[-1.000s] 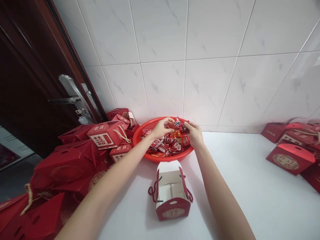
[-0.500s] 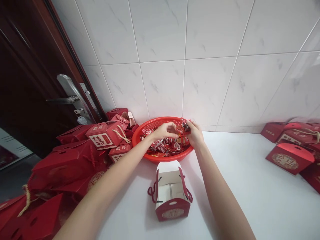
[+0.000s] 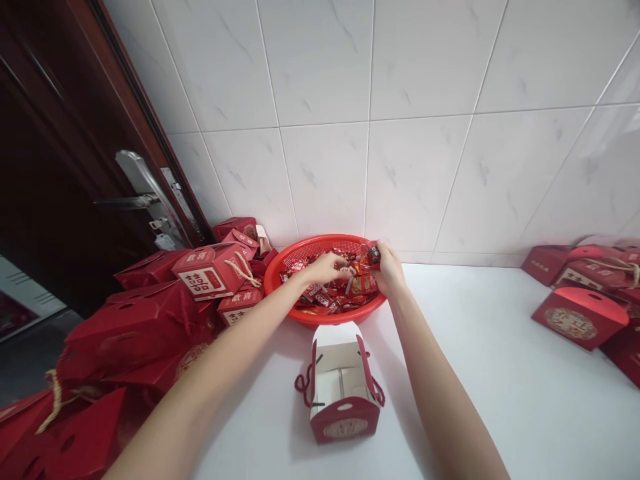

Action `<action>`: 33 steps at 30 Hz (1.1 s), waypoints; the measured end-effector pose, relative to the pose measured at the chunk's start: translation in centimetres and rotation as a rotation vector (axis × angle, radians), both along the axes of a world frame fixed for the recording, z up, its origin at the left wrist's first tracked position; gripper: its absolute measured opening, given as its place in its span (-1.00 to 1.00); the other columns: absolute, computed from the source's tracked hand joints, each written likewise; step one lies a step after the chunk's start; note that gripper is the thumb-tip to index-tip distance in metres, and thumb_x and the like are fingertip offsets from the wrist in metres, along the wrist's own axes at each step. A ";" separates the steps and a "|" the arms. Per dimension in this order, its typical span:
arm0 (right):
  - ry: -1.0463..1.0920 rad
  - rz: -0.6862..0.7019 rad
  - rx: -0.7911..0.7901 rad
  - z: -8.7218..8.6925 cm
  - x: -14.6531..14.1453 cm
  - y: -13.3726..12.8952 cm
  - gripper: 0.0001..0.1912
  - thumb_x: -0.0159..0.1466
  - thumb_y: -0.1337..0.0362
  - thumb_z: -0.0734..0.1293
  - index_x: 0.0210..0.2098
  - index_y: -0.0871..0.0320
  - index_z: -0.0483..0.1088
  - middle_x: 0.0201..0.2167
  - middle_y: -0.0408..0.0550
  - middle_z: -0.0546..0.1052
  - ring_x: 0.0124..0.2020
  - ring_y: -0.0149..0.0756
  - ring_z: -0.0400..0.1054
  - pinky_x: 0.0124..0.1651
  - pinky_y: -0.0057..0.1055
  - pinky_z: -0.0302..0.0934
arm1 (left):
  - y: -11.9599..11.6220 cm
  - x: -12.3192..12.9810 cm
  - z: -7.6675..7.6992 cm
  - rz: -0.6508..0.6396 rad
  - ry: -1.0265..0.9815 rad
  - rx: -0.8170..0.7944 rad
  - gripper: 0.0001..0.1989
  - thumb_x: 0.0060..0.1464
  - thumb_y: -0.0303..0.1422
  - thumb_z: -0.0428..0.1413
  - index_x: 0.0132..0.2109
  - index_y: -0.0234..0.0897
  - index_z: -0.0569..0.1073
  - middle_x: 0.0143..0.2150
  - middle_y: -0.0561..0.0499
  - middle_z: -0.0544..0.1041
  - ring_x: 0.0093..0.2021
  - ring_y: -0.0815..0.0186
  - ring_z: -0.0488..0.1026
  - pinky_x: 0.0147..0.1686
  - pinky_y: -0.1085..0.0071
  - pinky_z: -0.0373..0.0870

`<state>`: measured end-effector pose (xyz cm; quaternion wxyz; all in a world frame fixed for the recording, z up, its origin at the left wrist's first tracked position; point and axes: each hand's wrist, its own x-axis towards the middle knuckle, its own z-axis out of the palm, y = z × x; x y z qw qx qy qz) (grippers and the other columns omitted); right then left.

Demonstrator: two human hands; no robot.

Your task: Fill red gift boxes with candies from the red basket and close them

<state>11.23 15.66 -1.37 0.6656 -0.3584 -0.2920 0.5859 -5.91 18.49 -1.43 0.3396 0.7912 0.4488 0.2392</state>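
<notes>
A red plastic basket (image 3: 280,293) holds many wrapped candies (image 3: 363,285) in red, brown and gold. Over its middle, my left hand (image 3: 326,268) reaches down with bent fingers, closed at a small wrapped candy among the others. My right hand (image 3: 391,270) is at the basket's right rim, its fingers closed on several wrapped candies (image 3: 373,255) with shiny red and dark wrappers. In front of the basket stands an open red gift box (image 3: 345,427), upright, with a white inside and dark red cord handles. No candy shows inside it.
Red gift boxes (image 3: 135,320) with rope handles are piled along the left. More red boxes (image 3: 580,317) lie at the right on the white table (image 3: 470,347). A tiled wall (image 3: 325,167) rises right behind the basket, and a dark door (image 3: 65,133) is at the left.
My left hand has lowered from beside the right hand to the candies in the basket and moved slightly left. The right hand stays at the rim with candies; the open box is unmoved.
</notes>
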 end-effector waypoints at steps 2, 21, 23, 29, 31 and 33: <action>-0.003 0.007 -0.014 0.0 0.0 0.2 -0.85 0.18 0.17 0.35 -0.46 0.08 0.39 -0.55 -0.19 0.53 -0.50 -0.28 0.46 -0.54 -0.42 0.30 | 0.2 -0.1 0.2 0.046 -0.110 0.054 -0.63 -0.22 -0.09 0.38 -0.40 -0.31 0.57 -0.43 0.07 0.54 -0.32 0.24 0.44 -0.28 0.39 0.32; -0.120 0.133 0.130 -0.4 0.3 -0.1 -0.79 -0.10 0.22 0.50 -0.44 0.12 0.52 -0.44 -0.18 0.55 -0.35 -0.32 0.39 -0.37 -0.41 0.25 | -0.6 0.3 1.1 0.082 -0.587 0.007 -0.34 -0.17 -0.17 0.41 0.08 -0.27 0.43 -0.45 0.16 0.49 -0.38 0.36 0.49 -0.30 0.41 0.44; -0.127 0.138 0.134 -0.6 0.3 0.1 -0.77 -0.09 0.21 0.51 -0.43 0.12 0.51 -0.43 -0.16 0.56 -0.33 -0.30 0.41 -0.35 -0.40 0.26 | -0.3 0.3 1.0 0.077 -0.603 0.029 -0.41 -0.15 -0.17 0.39 0.03 -0.29 0.48 -0.41 0.12 0.53 -0.35 0.35 0.49 -0.25 0.39 0.44; -0.154 0.139 0.130 -1.1 0.3 0.4 -0.77 -0.09 0.23 0.53 -0.45 0.11 0.47 -0.45 -0.16 0.55 -0.36 -0.29 0.41 -0.38 -0.39 0.27 | 0.0 0.3 0.8 0.121 -0.632 0.087 -0.64 -0.06 -0.15 0.32 -0.18 -0.34 0.61 -0.22 -0.05 0.64 -0.19 0.26 0.51 -0.05 0.28 0.41; -0.163 0.143 0.131 -1.1 0.3 0.3 -0.76 -0.08 0.23 0.53 -0.43 0.11 0.48 -0.44 -0.16 0.55 -0.36 -0.28 0.42 -0.38 -0.39 0.28 | -0.1 0.3 0.9 0.107 -0.638 0.061 -0.63 -0.08 -0.18 0.33 -0.15 -0.33 0.62 -0.18 -0.07 0.65 -0.16 0.23 0.53 -0.04 0.25 0.42; -0.167 0.146 0.131 -1.1 0.2 0.2 -0.75 -0.07 0.22 0.53 -0.41 0.10 0.47 -0.44 -0.17 0.55 -0.36 -0.27 0.43 -0.37 -0.38 0.29 | -0.2 0.3 0.8 0.069 -0.640 0.040 -0.60 -0.12 -0.22 0.37 -0.13 -0.33 0.62 -0.13 -0.08 0.65 -0.13 0.21 0.54 0.00 0.23 0.42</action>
